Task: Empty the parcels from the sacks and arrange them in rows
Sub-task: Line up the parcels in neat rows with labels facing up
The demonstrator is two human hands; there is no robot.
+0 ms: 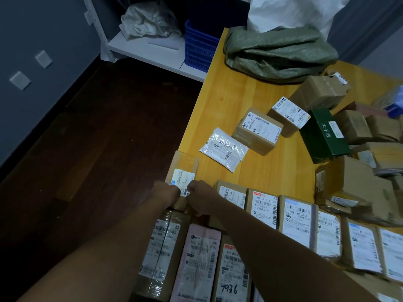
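At the left edge of the yellow desk (218, 94), the left hand (166, 190) and right hand (200, 195) are gripping the near end of a flat brown parcel (185, 164), curled fingertips hiding behind the knuckles. Its label is too blurred to read. Beside it, rows of labelled parcels (263, 205) are running off the frame's right edge. At the far end, a green sack (279, 51) is lying crumpled.
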